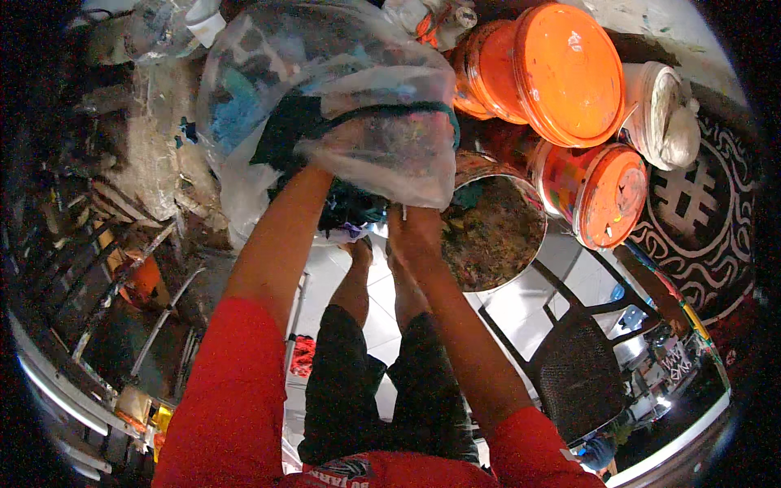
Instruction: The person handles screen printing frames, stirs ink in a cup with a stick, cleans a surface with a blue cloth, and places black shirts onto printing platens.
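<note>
A large clear plastic bag stands in front of me, with dark and blue cloth-like pieces showing through it. My left hand reaches in under the plastic, which blurs it, so its fingers cannot be made out. My right hand is closed on the bag's near edge, at the right of its mouth. Dark material hangs in the opening between my two hands.
Right of the bag stands a round open container of brownish matter. Orange-lidded buckets and a white bucket are stacked beyond. A black chair stands lower right; metal racks line the left. White floor tiles lie below.
</note>
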The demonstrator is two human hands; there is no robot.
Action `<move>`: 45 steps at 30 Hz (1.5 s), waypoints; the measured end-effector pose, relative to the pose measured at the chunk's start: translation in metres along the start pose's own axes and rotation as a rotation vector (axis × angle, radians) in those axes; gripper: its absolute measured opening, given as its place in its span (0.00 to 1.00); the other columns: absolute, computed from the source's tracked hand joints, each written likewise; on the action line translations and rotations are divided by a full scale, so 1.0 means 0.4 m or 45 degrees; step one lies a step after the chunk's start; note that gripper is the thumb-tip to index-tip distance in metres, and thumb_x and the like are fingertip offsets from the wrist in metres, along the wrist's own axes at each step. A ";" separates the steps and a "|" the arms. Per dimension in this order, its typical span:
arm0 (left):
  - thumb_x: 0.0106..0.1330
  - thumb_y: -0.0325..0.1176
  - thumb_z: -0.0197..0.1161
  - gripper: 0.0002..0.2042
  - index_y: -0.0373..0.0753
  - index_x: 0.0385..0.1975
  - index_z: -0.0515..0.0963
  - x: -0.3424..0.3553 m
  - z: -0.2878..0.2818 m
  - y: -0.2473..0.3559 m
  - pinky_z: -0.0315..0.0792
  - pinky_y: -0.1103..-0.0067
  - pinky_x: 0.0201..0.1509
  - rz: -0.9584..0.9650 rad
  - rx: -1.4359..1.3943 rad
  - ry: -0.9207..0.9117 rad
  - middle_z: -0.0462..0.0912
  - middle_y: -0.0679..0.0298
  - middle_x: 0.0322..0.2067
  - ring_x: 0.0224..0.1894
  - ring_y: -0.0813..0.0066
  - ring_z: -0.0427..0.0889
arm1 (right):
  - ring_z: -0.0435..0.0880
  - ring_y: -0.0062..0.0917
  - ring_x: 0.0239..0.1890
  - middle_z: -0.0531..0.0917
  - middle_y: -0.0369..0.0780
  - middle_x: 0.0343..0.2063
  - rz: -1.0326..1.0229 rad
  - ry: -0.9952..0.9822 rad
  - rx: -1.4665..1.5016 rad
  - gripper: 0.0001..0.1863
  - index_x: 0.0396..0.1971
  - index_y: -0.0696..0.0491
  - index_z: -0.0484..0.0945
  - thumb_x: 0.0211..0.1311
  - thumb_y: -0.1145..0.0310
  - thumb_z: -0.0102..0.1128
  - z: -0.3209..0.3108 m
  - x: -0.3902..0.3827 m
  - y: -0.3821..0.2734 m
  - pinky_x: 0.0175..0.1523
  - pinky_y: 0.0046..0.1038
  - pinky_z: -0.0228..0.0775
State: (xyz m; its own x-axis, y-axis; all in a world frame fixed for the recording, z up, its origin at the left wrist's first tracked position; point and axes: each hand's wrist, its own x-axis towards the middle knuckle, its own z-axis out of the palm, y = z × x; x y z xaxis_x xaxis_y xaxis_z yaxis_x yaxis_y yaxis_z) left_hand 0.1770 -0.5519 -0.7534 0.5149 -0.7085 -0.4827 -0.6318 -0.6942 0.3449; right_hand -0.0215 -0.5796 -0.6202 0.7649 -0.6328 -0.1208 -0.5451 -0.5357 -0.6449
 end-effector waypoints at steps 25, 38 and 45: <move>0.58 0.40 0.58 0.29 0.35 0.59 0.60 -0.621 -0.068 0.059 0.57 0.66 0.61 -0.060 -0.323 0.461 0.67 0.45 0.53 0.56 0.51 0.65 | 0.77 0.33 0.30 0.78 0.46 0.28 0.572 -0.400 0.407 0.07 0.37 0.57 0.70 0.59 0.73 0.51 -0.198 -0.262 -0.222 0.37 0.28 0.67; 0.68 0.51 0.43 0.19 0.38 0.35 0.66 -0.879 -0.459 0.465 0.70 0.74 0.39 -1.008 -2.183 0.294 0.75 0.62 0.32 0.34 0.70 0.76 | 0.74 0.30 0.33 0.76 0.44 0.30 0.862 -0.456 0.898 0.15 0.39 0.61 0.72 0.64 0.64 0.45 -0.421 -0.366 -0.407 0.41 0.29 0.64; 0.65 0.59 0.33 0.31 0.36 0.51 0.64 -1.115 -0.528 0.529 0.57 0.67 0.58 0.079 -1.206 0.330 0.66 0.53 0.50 0.53 0.59 0.65 | 0.66 0.29 0.54 0.67 0.40 0.53 0.938 -0.029 2.039 0.24 0.57 0.51 0.57 0.67 0.54 0.38 -0.591 -0.494 -0.638 0.57 0.31 0.58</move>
State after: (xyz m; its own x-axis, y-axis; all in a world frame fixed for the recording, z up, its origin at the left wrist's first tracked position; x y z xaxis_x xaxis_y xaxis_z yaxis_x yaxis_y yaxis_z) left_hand -0.0638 -0.4096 -0.2950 0.6795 -0.6742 -0.2894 0.0053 -0.3899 0.9209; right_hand -0.1144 -0.4500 -0.2534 0.5493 -0.4535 -0.7018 0.0835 0.8655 -0.4940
